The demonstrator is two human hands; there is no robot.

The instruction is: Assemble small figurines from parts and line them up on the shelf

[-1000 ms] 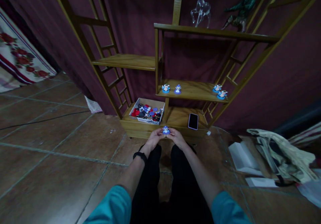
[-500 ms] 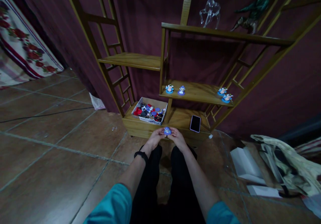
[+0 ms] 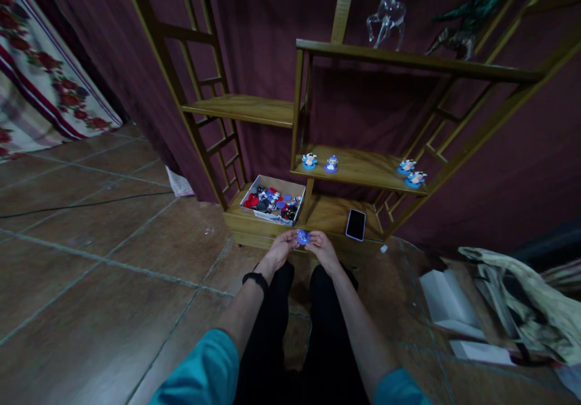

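Between my two hands is a small purple figurine (image 3: 303, 237) on a round base, held in front of the wooden shelf unit. My left hand (image 3: 284, 244) grips its left side with closed fingers. On its right side, the fingers of my right hand (image 3: 321, 247) pinch it. Just beyond stands an open cardboard box (image 3: 295, 217) of red, black and purple figurine pieces. Up on the middle shelf (image 3: 354, 166) are a blue-based figurine (image 3: 309, 161) and a purple-based figurine (image 3: 331, 163) at the left. A pair of blue-based figurines (image 3: 414, 179) sits at its right end.
A phone (image 3: 355, 224) lies on the lower shelf, right of the box. Higher up stand a clear glass deer (image 3: 388, 17) and a dark green-brown statuette (image 3: 463, 26). White boxes (image 3: 449, 302) and a pale cloth bag (image 3: 521, 296) lie on the floor at right.
The purple figurine has turned and tilted slightly between my fingers. Both hands stay almost in place, while the view has shifted a little.
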